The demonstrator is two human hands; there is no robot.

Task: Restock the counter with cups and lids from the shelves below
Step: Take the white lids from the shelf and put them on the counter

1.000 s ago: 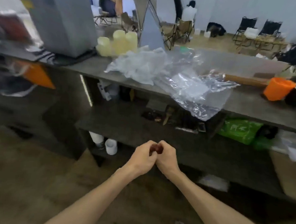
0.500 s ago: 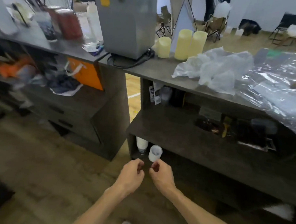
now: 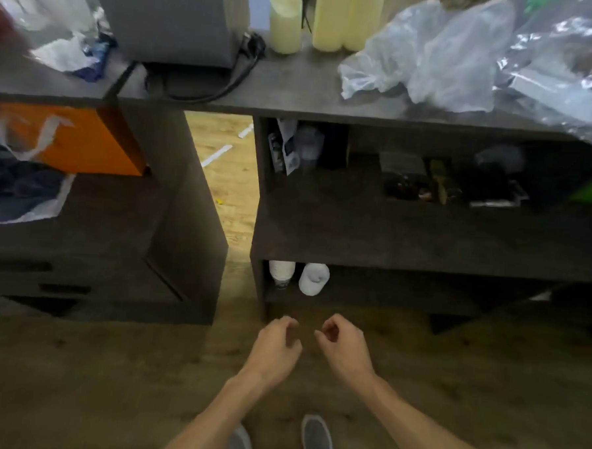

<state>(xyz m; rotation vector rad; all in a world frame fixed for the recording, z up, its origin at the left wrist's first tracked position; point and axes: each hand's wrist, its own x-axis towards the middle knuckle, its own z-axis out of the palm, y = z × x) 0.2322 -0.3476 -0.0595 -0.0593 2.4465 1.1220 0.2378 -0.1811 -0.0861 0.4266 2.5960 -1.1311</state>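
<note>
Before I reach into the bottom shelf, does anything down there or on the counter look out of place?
One white cup stack on the bottom shelf lies on its side beside the other cup stack. Crumpled clear plastic bags sprawl over the counter, taking up restocking space. Both hands hold nothing.

The counter (image 3: 294, 90) and its shelves (image 3: 407, 237) are dark grey-brown with a faint wood grain. The three candles (image 3: 285, 24) are pale cream-yellow. The cup stacks (image 3: 314, 278) on the lowest shelf are white. The box (image 3: 69, 137) at left is bright orange. The floor (image 3: 108, 386) is brown wood, and the shoes (image 3: 314, 438) are grey.
</note>
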